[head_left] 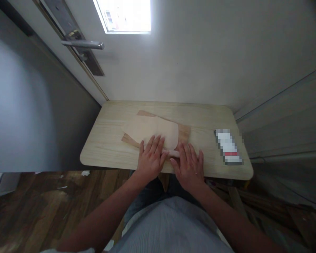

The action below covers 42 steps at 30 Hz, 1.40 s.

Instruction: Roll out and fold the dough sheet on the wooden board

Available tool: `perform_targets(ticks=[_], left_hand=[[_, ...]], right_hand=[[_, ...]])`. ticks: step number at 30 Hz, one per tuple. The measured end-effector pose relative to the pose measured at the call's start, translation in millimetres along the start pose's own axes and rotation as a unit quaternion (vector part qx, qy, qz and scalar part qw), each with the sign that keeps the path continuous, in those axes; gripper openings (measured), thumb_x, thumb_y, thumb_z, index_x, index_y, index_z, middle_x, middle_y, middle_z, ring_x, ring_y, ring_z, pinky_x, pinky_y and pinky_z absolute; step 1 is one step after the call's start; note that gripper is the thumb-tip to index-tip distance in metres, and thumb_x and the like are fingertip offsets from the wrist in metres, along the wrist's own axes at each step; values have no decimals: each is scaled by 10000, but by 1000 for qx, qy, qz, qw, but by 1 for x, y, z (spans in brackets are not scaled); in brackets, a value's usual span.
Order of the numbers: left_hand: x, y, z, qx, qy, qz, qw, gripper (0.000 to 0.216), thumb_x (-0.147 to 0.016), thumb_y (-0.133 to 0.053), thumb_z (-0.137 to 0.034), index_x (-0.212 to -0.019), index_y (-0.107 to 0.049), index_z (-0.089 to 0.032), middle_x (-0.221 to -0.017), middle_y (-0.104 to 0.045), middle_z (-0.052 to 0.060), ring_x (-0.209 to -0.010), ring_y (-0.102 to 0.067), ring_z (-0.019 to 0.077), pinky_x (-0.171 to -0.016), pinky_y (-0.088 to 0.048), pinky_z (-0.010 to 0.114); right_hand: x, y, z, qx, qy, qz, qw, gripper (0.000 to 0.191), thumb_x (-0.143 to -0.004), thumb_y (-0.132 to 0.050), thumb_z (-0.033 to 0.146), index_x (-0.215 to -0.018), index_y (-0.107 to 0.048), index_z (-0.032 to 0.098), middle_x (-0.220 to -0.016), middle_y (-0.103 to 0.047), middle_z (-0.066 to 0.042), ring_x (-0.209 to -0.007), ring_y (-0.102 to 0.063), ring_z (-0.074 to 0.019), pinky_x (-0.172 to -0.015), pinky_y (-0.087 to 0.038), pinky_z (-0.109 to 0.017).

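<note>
A thin, pale sheet that looks like rolled-out dough [158, 130] lies across a brown wooden board [184, 133], overhanging it at the left. Along the near edge of the sheet is a short pale rod like a rolling pin [173, 153]; its ends are hidden beneath my hands. My left hand [152, 156] rests palm down on the rod's left part, fingers stretched out over the sheet. On the rod's right part lies my right hand [188, 161], also palm down with fingers extended, close to the board's right end. Neither hand is wrapped round the rod.
The light wooden table [107, 140] has rounded corners and stands against a white door with a lever handle [83, 44]. A phone-like object [229, 147], blurred out, lies on the table's right side. A grey panel [23, 105] rises at the left.
</note>
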<state>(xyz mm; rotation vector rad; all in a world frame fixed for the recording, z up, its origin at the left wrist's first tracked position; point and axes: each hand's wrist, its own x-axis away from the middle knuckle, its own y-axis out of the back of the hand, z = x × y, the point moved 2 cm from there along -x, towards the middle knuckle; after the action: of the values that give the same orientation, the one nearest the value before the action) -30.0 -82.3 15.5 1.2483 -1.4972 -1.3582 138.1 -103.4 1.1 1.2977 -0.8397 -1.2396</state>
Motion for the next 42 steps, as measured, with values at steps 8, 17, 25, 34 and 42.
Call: perform_targets(ticks=[8,17,25,34,42], left_hand=[[-58,1,5,-2,17,-23,1000,555,-1043,-233,-500,-1536,-395,-306,-1641,-335,27,-1524,-258,265,-1233,-148,587],[-150,-5,25,19,6,-9,1000,553,-1041,-244,-518,-1511,-420,-286,-1629,-350,70,-1496,-289,305,-1181,-239,621],[-173,-8,30,23,5,-15,1000,515,-1050,-260,-454,-1473,-457,-236,-1590,-405,101,-1466,-331,288,-1181,-255,599],[-77,3,16,10,10,-17,1000,557,-1038,-246,-521,-1503,-442,-285,-1623,-369,51,-1501,-294,278,-1213,-215,569],[-28,2,13,15,20,-15,1000,540,-1040,-269,-496,-1532,-406,-320,-1648,-317,-8,-1543,-207,238,-1250,-164,539]], right_hand=[[-63,-3,-12,15,-34,2,999,585,-1030,-330,505,-1489,-472,171,-1565,-432,-154,-1465,-298,-355,-1158,-154,-669],[-152,-19,-41,-1,-77,3,997,628,-1003,-362,560,-1505,-444,191,-1564,-423,-160,-1440,-315,-394,-1118,-197,-710],[-171,-25,-50,1,-96,12,995,584,-988,-398,447,-1482,-447,141,-1530,-454,-192,-1425,-331,-390,-1106,-198,-719],[-67,-8,-3,24,-14,8,1000,591,-1035,-287,453,-1522,-422,146,-1568,-425,-158,-1457,-323,-355,-1161,-189,-621],[-22,-8,7,6,28,8,1000,594,-1018,-353,444,-1563,-370,208,-1582,-408,-129,-1467,-338,-335,-1172,-209,-591]])
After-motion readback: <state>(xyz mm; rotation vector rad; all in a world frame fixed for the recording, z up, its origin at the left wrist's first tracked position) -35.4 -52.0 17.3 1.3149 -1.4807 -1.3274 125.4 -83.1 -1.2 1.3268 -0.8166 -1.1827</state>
